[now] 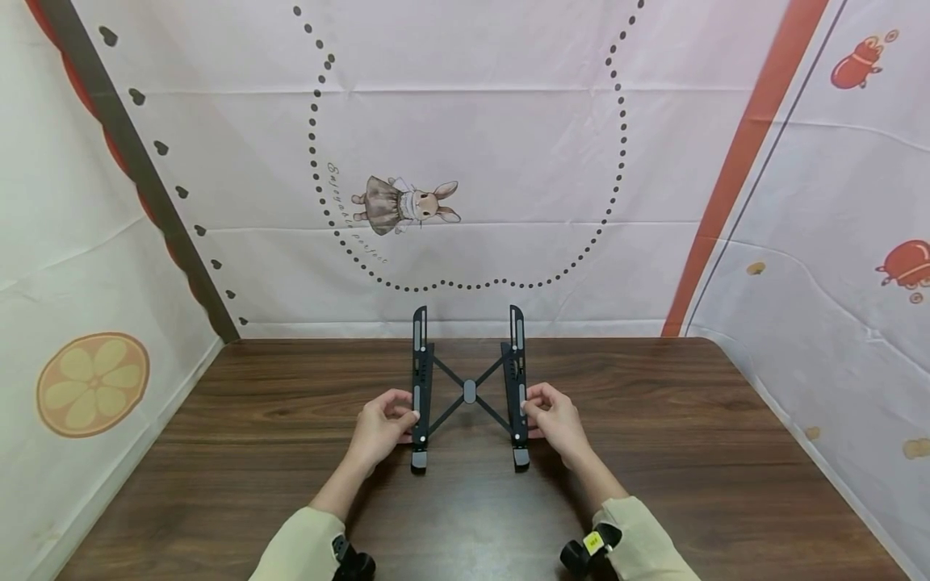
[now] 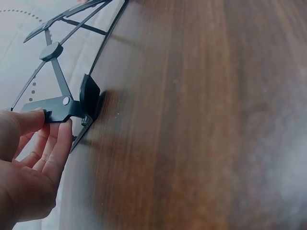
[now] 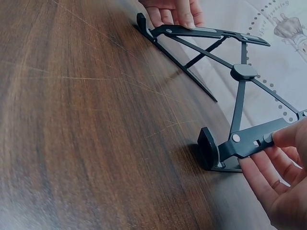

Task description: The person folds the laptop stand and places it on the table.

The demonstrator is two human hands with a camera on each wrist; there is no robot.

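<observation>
Brown wooden table (image 1: 683,452); near its far edge, a black folding stand (image 1: 469,391), opposite sides pinched by my left hand (image 1: 381,426) and right hand (image 1: 558,424); matching, gentle pressure should keep it square.

Head view forward and down, wrist views close at either side, stand (image 1: 470,391) shared

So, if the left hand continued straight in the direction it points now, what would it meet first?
The left hand would meet the left rail of the stand, which it pinches now. Beyond that, probably the crossed bars, but depth is hard to judge.
</observation>
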